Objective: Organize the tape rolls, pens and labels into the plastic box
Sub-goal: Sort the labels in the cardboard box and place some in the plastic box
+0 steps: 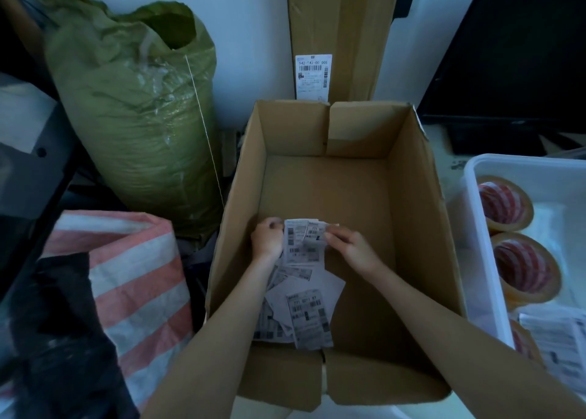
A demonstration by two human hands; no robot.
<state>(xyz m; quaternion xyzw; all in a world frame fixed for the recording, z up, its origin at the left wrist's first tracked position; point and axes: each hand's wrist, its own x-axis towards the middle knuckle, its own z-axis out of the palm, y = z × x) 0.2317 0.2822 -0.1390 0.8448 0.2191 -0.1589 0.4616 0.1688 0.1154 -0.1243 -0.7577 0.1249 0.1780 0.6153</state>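
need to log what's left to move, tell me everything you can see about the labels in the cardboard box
The labels are white paper slips printed with black barcodes and text. They lie loose and overlapping on the floor of the open cardboard box, near its front left. The left hand and right hand pinch a small bunch of them, lifted above the pile.

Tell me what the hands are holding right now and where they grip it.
Both hands hold a small stack of labels inside the cardboard box: the left hand grips its left edge, the right hand pinches its upper right edge.
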